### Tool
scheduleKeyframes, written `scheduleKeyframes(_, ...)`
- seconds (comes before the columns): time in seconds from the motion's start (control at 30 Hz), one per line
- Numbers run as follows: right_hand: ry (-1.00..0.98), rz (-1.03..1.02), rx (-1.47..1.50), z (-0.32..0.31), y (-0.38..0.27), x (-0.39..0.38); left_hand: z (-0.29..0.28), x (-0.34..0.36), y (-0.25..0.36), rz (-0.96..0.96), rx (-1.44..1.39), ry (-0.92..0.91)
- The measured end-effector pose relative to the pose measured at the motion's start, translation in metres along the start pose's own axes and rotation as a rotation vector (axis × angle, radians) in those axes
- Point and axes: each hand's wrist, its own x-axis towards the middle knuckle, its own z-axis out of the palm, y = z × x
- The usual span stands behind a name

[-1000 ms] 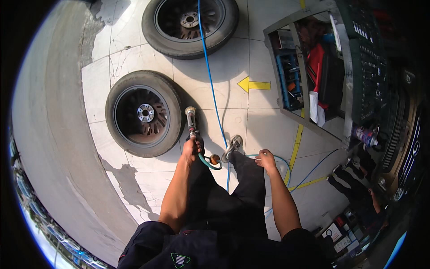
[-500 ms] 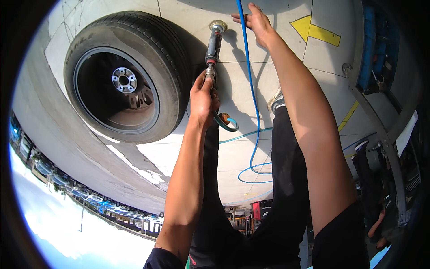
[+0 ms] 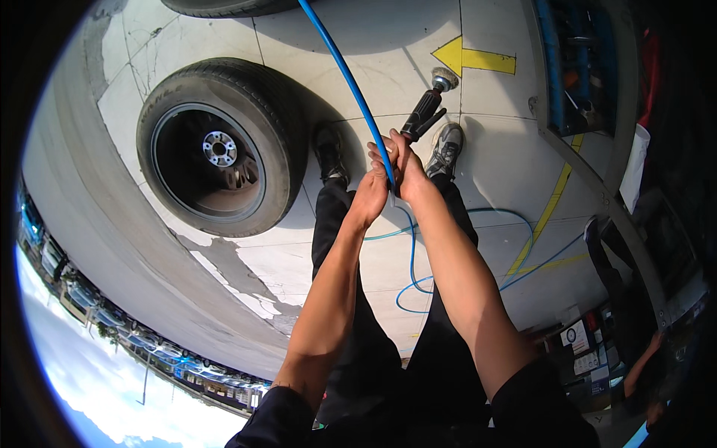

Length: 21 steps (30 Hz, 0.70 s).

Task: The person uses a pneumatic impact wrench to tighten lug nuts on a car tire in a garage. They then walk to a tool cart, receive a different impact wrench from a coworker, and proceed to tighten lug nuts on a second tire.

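Note:
My two hands are together in front of my legs. My right hand (image 3: 411, 178) is closed on the rear end of a black air die grinder (image 3: 423, 112), which points away and to the right. A round wire brush (image 3: 445, 78) is fitted to its tip. My left hand (image 3: 368, 197) presses against the right one, closed around a blue air hose (image 3: 346, 78) that drops from the top edge to between the hands. My fingers hide the hose's lower end and the grinder's rear fitting. A tire on a wheel (image 3: 218, 149) lies to my left, its hollow inner side facing me.
Part of another tire (image 3: 231, 7) shows at the top edge. A thinner hose (image 3: 515, 212) loops across the floor behind my feet. To the right stands a metal-framed cart (image 3: 590, 172) with a blue tool tray (image 3: 551, 82). A person's arm (image 3: 644, 366) shows at lower right.
My right hand has come down from the far side to meet the left. The grinder has swung right, its rear now at my right hand. The blue hose's lower part is now between my hands.

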Motion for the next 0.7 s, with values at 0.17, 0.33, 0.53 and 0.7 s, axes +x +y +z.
scheduleKeyframes(0.17, -0.201, -0.11, 0.211, -0.033, -0.03, -0.037, 0.029, -0.024, 0.016, -0.027, 0.056, -0.376)
scheduleKeyframes(0.33, -0.351, -0.208, 0.418, -0.125, -0.062, -0.068, 0.026, -0.11, 0.037, 0.308, 0.375, -0.191)
scheduleKeyframes(0.53, 0.306, -0.367, 0.598, -0.204, -0.073, -0.186, -0.15, -0.156, 0.013, -0.283, 0.107, 0.326)
scheduleKeyframes(0.7, 0.71, -0.822, 0.914, -0.23, -0.046, -0.373, -0.195, -0.168, 0.057, -0.213, -0.092, 0.447)
